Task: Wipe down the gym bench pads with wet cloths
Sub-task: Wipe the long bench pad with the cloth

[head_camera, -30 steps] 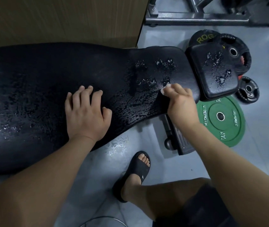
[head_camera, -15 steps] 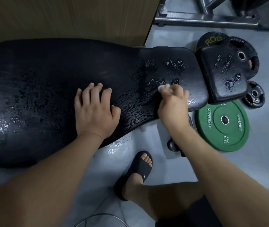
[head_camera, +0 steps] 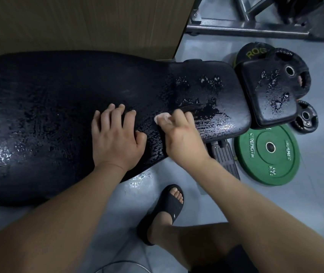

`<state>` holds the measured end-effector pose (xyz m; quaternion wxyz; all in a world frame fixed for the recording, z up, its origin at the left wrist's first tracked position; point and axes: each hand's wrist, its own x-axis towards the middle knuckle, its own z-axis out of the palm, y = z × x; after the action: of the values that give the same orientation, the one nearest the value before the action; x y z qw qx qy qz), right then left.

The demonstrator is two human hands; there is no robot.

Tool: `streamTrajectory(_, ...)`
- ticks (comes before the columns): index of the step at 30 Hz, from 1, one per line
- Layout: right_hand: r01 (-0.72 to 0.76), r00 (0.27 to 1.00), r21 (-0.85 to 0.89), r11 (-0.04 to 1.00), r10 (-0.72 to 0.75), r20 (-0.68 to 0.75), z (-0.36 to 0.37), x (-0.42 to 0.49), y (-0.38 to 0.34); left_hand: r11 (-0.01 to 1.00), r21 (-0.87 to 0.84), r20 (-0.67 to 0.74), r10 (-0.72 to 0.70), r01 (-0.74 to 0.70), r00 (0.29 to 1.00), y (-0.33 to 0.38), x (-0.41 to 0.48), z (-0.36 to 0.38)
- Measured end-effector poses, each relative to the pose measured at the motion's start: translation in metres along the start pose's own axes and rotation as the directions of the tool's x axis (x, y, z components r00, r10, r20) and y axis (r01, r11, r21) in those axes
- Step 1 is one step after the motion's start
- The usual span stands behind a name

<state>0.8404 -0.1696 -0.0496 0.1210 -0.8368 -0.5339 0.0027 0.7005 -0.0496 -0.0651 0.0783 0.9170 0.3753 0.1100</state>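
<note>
The long pad (head_camera: 58, 115) is the largest thing in view, black and beaded with water, lying across the frame from the left edge to its narrow right end. Past that end, just beside it, sits the small pad (head_camera: 267, 95), also black, with wet patches on top. A wooden panel (head_camera: 78, 22) stands behind the long pad, and a metal frame (head_camera: 246, 29) crosses the grey floor (head_camera: 315, 194) at the top right.

On the floor below the small pad lies a green plate (head_camera: 266, 154); two black plates (head_camera: 293, 69) lie behind the small pad, and a smaller black one (head_camera: 305, 119) lies at its right.

The person's foot in a black slide (head_camera: 164, 209) rests on the floor near the long pad's near edge.

The left hand (head_camera: 115, 138) lies flat on the long pad near its near edge, fingers spread, palm down. The right hand (head_camera: 180, 138) is just beside it toward the narrow end, fingers curled and pressed together over a pale cloth (head_camera: 162, 118), pinning it to the wet pad. Only a small bunch of cloth shows beyond the fingertips.
</note>
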Motion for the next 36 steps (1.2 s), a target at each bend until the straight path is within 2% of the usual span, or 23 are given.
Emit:
streamTrajectory(1,0.042,0.999,-0.004,0.999,-0.042,0.02,-0.001,0.001,0.004,1.0,0.001,-0.001,0.001,-0.001,1.0,0.0,0.0,0.0)
streamTrajectory(2,0.012,1.0,-0.013,1.0,-0.012,0.014,-0.002,0.004,0.015,1.0,0.002,0.001,0.003,-0.003,1.0,0.0,0.0,0.0)
streamTrajectory(3,-0.077,0.997,-0.029,0.997,0.076,-0.02,-0.004,0.008,0.027,1.0,0.002,0.006,0.003,-0.003,1.0,0.0,0.0,0.0)
streamTrajectory(5,-0.306,0.947,-0.041,0.951,0.3,-0.111,-0.007,0.017,0.048,1.0,0.003,0.012,-0.002,0.002,1.0,0.0,0.0,-0.001)
streamTrajectory(7,-0.418,0.903,-0.035,0.908,0.411,-0.122,-0.007,0.025,0.044,1.0,0.005,0.011,-0.003,0.003,1.0,0.0,0.0,0.0)
streamTrajectory(9,-0.363,0.928,-0.027,0.931,0.359,-0.104,-0.003,0.026,0.02,1.0,0.004,0.009,-0.001,0.001,1.0,0.0,0.0,0.0)
streamTrajectory(12,-0.054,0.998,-0.006,0.999,0.054,0.024,0.001,0.013,-0.004,1.0,0.007,0.012,-0.003,0.003,1.0,0.0,0.0,0.0)
streamTrajectory(13,0.001,0.999,-0.002,1.0,-0.001,0.048,-0.001,0.012,0.001,1.0,0.007,0.012,-0.003,0.002,1.0,0.0,0.0,0.0)
streamTrajectory(14,-0.011,0.999,-0.011,1.0,0.011,0.041,-0.002,0.014,0.012,1.0,0.006,0.013,-0.001,0.001,1.0,0.0,0.0,0.0)
streamTrajectory(16,-0.203,0.979,-0.048,0.978,0.202,-0.026,-0.006,0.022,0.037,1.0,0.004,0.018,0.002,-0.002,1.0,0.0,0.0,0.0)
streamTrajectory(18,-0.411,0.911,-0.059,0.91,0.408,-0.055,-0.007,0.033,0.048,1.0,0.007,0.021,-0.001,0.001,1.0,0.0,0.001,0.0)
streamTrajectory(19,-0.451,0.892,-0.055,0.891,0.449,-0.048,-0.007,0.037,0.043,1.0,0.007,0.02,-0.001,0.001,1.0,-0.001,0.001,0.0)
streamTrajectory(21,-0.382,0.924,-0.033,0.924,0.381,-0.032,-0.003,0.037,0.018,1.0,0.002,0.016,-0.003,0.003,1.0,0.0,0.001,0.001)
streamTrajectory(23,-0.158,0.987,-0.002,0.987,0.158,0.016,0.002,0.027,-0.003,1.0,0.003,0.017,-0.008,0.008,1.0,0.0,0.001,0.001)
streamTrajectory(25,-0.005,0.998,-0.002,1.0,0.005,0.057,0.001,0.022,0.0,1.0,0.008,0.019,-0.006,0.005,1.0,0.0,0.001,0.0)
streamTrajectory(26,-0.028,0.998,-0.018,0.999,0.029,0.059,-0.002,0.025,0.01,1.0,0.008,0.02,-0.004,0.004,1.0,0.0,0.001,0.0)
streamTrajectory(27,-0.115,0.992,-0.046,0.992,0.117,0.047,-0.005,0.029,0.023,1.0,0.006,0.022,-0.002,0.002,1.0,0.0,0.001,0.0)
streamTrajectory(29,-0.336,0.942,-0.083,0.938,0.336,-0.01,-0.009,0.038,0.045,1.0,0.006,0.023,-0.004,0.004,1.0,0.0,0.001,0.0)
streamTrajectory(31,-0.43,0.903,-0.088,0.899,0.428,-0.033,-0.009,0.045,0.042,1.0,0.004,0.018,-0.005,0.005,1.0,0.0,0.001,0.0)
streamTrajectory(33,-0.361,0.933,-0.055,0.931,0.361,-0.005,-0.005,0.045,0.019,1.0,0.009,0.024,-0.002,0.002,1.0,0.0,0.001,0.0)
streamTrajectory(36,-0.076,0.996,0.005,0.997,0.076,0.052,0.003,0.033,-0.004,1.0,0.018,0.039,-0.003,0.003,0.999,0.0,0.001,0.0)
